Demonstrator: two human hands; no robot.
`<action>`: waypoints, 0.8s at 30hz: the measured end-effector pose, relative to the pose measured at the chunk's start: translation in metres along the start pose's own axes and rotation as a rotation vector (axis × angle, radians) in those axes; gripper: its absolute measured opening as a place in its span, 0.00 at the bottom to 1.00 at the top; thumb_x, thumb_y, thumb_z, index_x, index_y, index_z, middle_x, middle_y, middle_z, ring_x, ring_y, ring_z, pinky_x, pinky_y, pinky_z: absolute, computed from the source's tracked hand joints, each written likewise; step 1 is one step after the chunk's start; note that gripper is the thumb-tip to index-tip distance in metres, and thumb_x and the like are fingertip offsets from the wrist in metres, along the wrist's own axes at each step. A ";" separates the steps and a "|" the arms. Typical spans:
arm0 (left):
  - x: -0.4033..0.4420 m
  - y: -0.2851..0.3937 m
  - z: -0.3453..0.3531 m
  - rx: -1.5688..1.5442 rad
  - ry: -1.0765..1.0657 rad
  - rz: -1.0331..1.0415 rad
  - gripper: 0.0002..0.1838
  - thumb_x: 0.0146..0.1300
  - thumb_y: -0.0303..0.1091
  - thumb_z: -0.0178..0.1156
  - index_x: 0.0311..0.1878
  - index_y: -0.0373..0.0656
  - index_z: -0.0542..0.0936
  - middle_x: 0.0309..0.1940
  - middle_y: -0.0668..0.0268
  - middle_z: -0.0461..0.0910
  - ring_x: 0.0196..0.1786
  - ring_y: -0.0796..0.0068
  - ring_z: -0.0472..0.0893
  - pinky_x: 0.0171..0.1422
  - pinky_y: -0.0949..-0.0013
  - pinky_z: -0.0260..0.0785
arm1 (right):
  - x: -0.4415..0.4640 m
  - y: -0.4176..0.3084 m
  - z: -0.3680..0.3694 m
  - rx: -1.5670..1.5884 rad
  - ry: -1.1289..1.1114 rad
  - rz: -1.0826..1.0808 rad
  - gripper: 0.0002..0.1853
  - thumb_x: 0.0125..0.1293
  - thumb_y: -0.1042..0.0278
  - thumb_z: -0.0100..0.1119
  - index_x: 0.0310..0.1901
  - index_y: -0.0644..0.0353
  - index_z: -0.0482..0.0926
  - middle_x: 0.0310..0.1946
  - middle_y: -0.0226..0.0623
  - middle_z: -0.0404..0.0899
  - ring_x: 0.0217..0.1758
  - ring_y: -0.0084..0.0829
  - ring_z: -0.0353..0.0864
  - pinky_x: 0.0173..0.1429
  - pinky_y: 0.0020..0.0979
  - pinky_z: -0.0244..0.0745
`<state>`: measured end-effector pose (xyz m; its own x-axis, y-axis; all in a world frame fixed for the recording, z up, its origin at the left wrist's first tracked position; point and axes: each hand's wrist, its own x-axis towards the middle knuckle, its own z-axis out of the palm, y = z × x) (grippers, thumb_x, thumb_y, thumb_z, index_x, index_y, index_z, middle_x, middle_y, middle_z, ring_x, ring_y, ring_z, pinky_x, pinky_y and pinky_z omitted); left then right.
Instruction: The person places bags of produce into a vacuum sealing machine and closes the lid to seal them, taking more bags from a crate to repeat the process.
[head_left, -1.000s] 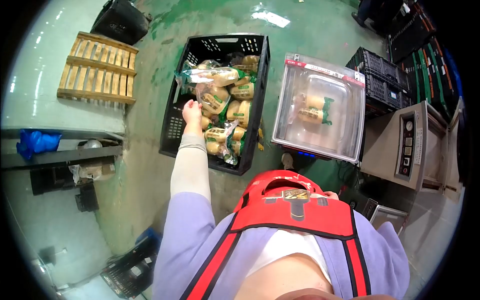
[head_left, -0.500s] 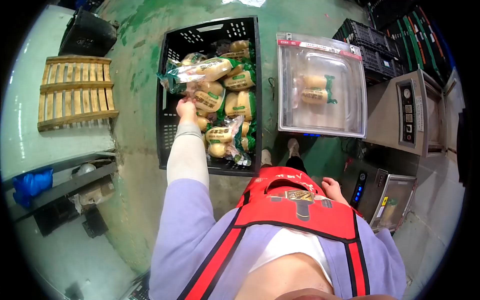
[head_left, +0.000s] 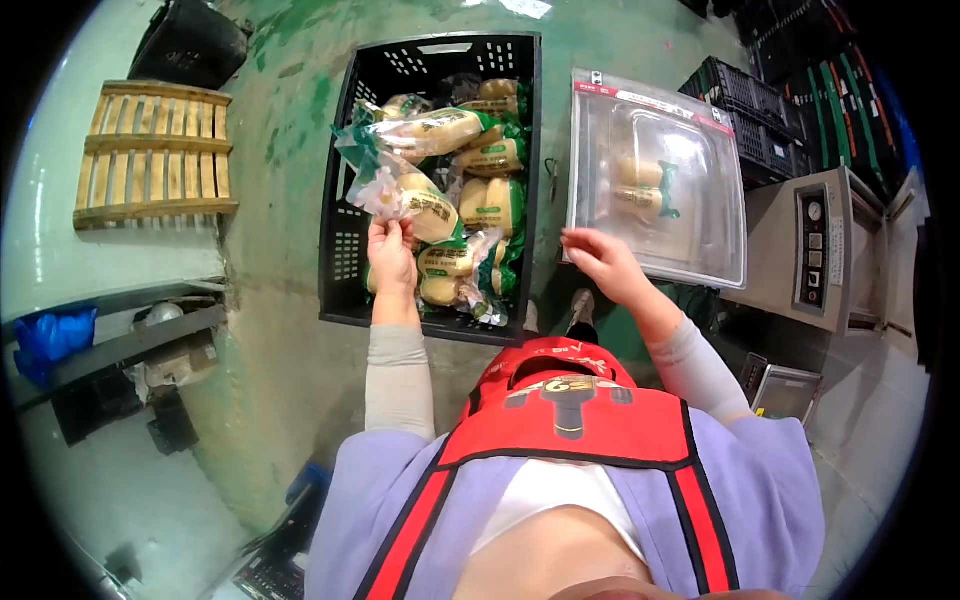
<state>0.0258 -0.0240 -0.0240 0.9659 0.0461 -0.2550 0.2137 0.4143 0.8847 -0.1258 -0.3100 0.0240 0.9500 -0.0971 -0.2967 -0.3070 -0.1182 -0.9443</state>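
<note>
My left hand [head_left: 392,255] is closed on the loose clear end of a plastic bag [head_left: 428,212] of pale, rounded produce with green printing. The bag is inside a black plastic crate [head_left: 531,180], where several similar bags lie piled. Another bag [head_left: 430,133] lies across the pile just beyond it. My right hand [head_left: 605,262] is at the near left edge of a machine's clear lid [head_left: 695,215], fingers stretched out and holding nothing I can see. The lid is down. Through it I see bagged produce [head_left: 640,188], partly blurred by glare.
A second steel machine with a control panel [head_left: 813,240] stands on the right, with stacked black crates [head_left: 745,110] behind it. A wooden pallet [head_left: 155,145] is on the left, near a black bin [head_left: 190,45]. A blue plastic bag [head_left: 52,340] rests on a ledge at lower left.
My right hand has risen from beside my apron to the lid's edge. My left hand has shifted slightly toward me and right, its bag's clear end now pulled up. The view has shifted.
</note>
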 end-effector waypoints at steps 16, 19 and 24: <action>-0.109 0.124 0.061 -0.176 -0.424 0.084 0.10 0.65 0.28 0.47 0.48 0.38 0.69 0.51 0.57 0.73 0.56 0.64 0.72 0.64 0.58 0.60 | 0.029 -0.110 0.024 0.724 -0.207 -0.435 0.13 0.64 0.71 0.54 0.49 0.64 0.74 0.44 0.28 0.76 0.47 0.19 0.72 0.53 0.25 0.67; -0.115 0.127 0.074 -0.210 -0.494 0.076 0.10 0.65 0.29 0.48 0.48 0.39 0.69 0.51 0.58 0.74 0.54 0.65 0.73 0.63 0.58 0.60 | 0.019 -0.111 0.023 0.762 -0.013 -0.443 0.09 0.64 0.70 0.54 0.43 0.63 0.77 0.35 0.25 0.77 0.39 0.16 0.71 0.46 0.21 0.67; -0.122 0.123 0.092 -0.105 -0.637 0.249 0.11 0.64 0.30 0.53 0.47 0.38 0.71 0.48 0.62 0.75 0.51 0.68 0.74 0.59 0.60 0.64 | 0.004 -0.131 0.019 0.898 0.104 -0.527 0.07 0.66 0.68 0.53 0.39 0.62 0.77 0.32 0.23 0.75 0.35 0.14 0.70 0.40 0.18 0.66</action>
<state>-0.0524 -0.0628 0.1518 0.8888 -0.3783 0.2585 -0.0100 0.5481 0.8364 -0.0813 -0.2765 0.1435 0.9286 -0.3361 0.1570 0.3403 0.6031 -0.7214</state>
